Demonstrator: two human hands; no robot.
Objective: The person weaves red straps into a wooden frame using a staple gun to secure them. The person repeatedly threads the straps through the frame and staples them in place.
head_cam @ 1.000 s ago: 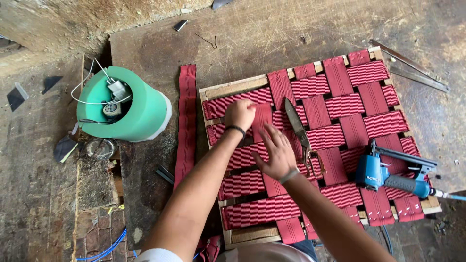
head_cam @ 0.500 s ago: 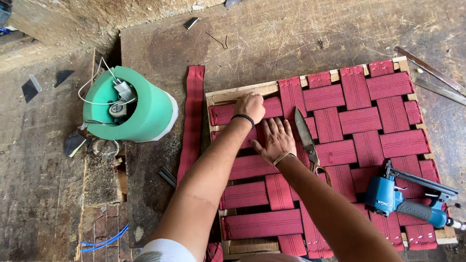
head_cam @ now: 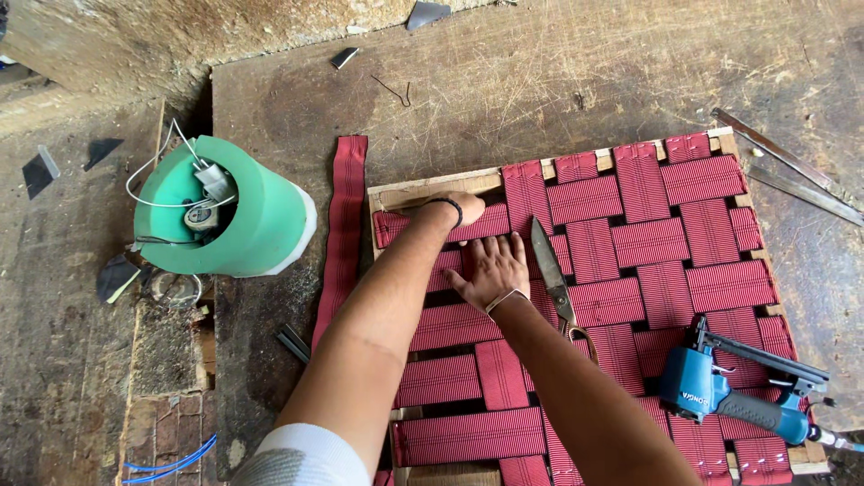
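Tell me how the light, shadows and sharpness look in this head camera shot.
Head view: soft, even daylight with no glare; the red webbing, scissors and blue staple gun are sharp; faint shadows under the left hand and right hand; the near forearms at the bottom edge look slightly soft and stretched.

My left hand (head_cam: 470, 205) & right hand (head_cam: 490, 270) rest on webbed frame (head_cam: 648, 225); shears (head_cam: 551, 274) just right of them, staple gun (head_cam: 720, 387) on frame's near-right, drum (head_cam: 220, 216) left.
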